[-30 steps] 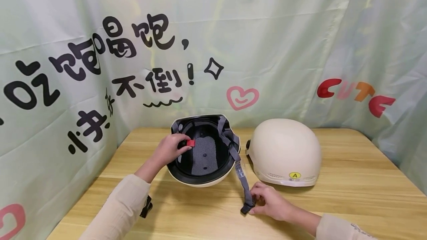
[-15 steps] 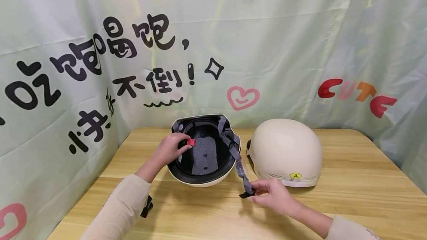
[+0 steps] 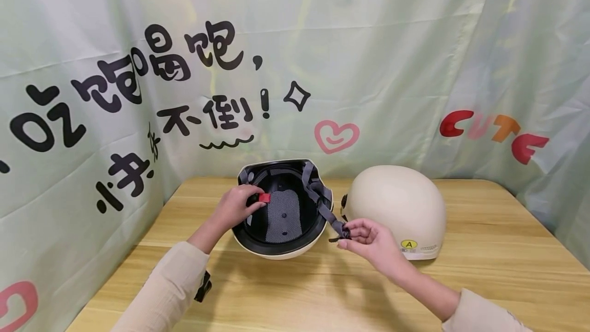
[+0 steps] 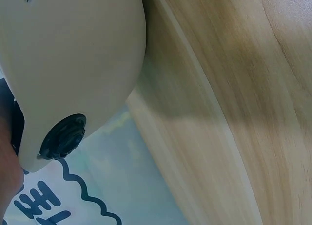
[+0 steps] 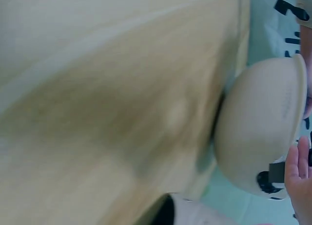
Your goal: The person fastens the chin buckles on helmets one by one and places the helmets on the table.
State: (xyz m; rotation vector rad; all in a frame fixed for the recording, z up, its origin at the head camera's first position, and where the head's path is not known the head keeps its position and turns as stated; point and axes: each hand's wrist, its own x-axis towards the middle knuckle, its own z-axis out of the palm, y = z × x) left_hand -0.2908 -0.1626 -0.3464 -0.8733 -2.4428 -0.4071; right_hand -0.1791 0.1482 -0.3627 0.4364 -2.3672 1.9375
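An upturned cream helmet (image 3: 282, 256) rests on the wooden table, its black padded inside facing up. Over its left rim, my left hand (image 3: 232, 208) pinches a black buckle piece with a red tab (image 3: 264, 198). My right hand (image 3: 377, 248) holds the black buckle end (image 3: 341, 236) of a grey chin strap (image 3: 326, 213) just beyond the helmet's right rim. The two buckle parts are apart. In the left wrist view the helmet's shell (image 4: 73, 64) and a black round knob (image 4: 63, 137) show. The right wrist view has my right fingers (image 5: 294, 164) beside the shell.
A second cream helmet (image 3: 392, 193) sits dome up at the right, partly behind my right hand, with a yellow "A" sticker (image 3: 408, 244). A printed curtain (image 3: 369, 65) stands behind the table (image 3: 286, 296). A black strapped item (image 3: 203, 287) is at my left sleeve.
My right hand has lifted the strap's buckle end up and away from the table, toward the helmet's rim. My left hand and the upturned helmet have stayed in place.
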